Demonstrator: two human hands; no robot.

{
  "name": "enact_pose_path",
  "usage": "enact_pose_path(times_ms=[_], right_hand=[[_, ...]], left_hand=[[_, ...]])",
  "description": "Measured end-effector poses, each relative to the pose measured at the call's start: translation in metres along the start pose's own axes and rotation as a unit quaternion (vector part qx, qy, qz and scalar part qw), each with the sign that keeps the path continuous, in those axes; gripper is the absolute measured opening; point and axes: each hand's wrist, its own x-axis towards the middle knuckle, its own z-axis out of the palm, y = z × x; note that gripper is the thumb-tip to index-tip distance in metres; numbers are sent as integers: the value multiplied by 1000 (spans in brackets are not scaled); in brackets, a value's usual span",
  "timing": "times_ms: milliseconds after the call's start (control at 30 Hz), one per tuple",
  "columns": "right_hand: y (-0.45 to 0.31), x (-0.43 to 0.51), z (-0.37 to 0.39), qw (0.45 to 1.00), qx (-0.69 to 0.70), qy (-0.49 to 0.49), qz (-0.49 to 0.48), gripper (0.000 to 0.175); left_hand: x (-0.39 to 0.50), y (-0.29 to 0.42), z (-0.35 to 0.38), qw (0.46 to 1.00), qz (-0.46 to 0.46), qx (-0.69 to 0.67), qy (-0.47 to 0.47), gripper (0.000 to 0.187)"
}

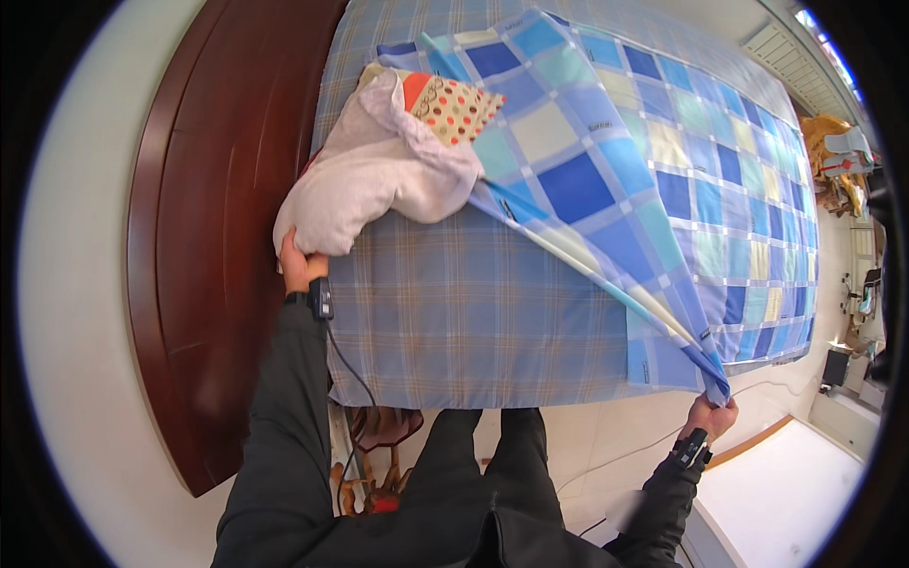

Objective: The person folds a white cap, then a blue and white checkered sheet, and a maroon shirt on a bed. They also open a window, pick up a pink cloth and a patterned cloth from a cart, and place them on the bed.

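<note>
My left hand (pixel 298 266) grips the near end of a pillow (pixel 355 177) wrapped in pale pinkish cloth, beside the headboard. From under the cloth's folds shows a dotted fabric (pixel 454 106) in beige with red and brown spots. At the bed's near edge, my right hand (pixel 710 419) holds a gathered corner of the blue checked quilt (pixel 568 184). A fold of the quilt runs taut from beside the pillow down to that hand. Beneath lies a blue-grey plaid bed sheet (pixel 461 305), bare between pillow and quilt.
A dark red wooden headboard (pixel 213 213) stands on the left. Below the bed edge are a wooden chair-like piece (pixel 383 490) and pale floor tiles. A white-topped surface (pixel 788 490) is at lower right. Cables run from my left wrist device (pixel 322 298) and across the floor.
</note>
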Motion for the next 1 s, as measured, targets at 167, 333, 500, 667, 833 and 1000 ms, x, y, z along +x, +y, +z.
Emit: enact_pose_path(times_ms=[167,333,500,667,833,1000], right_hand=[[-15,-12,8,998,-60,7,3,28],[-19,-37,50,990,-86,-108,15,34],[-67,-44,89,988,-74,-125,-50,40],[-125,-52,91,991,-6,-117,-70,41],[-148,-89,70,975,8,-220,-16,40],[-122,-182,90,966,-59,-241,79,45]], left_hand=[[-39,-14,-8,1000,-22,5,12,55],[-41,30,70,994,-63,18,-89,53],[-57,125,212,965,75,-82,-237,40],[-103,178,239,945,155,-88,-273,49],[-97,127,140,972,116,8,-206,59],[-42,3,4,995,46,73,-55,62]])
